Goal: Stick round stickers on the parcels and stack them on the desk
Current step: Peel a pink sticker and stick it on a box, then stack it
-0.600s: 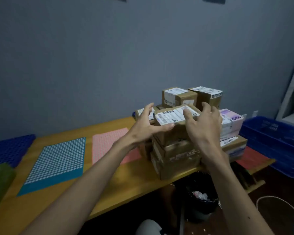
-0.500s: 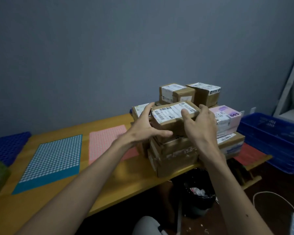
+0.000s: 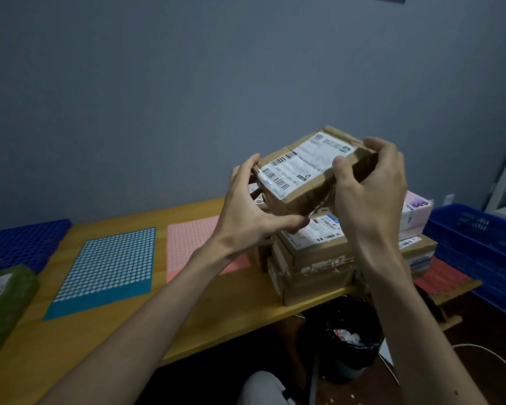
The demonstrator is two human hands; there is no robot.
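Seen from the wearer's head: a wooden desk carries a blue sticker sheet and a pink sticker sheet, side by side. Beyond them, both hands hold a cardboard parcel in the air, tilted, just above the parcel stack at the desk's right end. Left hand: fingers spread round the parcel's left end, thumb underneath. Right hand: fingers curled over the right end, thumb on the shipping label. The box looks stiff and prob. light, since the fingers alone carry it. The short ends seem the best hold, which leaves the label face free for a sticker. Behind: a blue crate and a grey wall.
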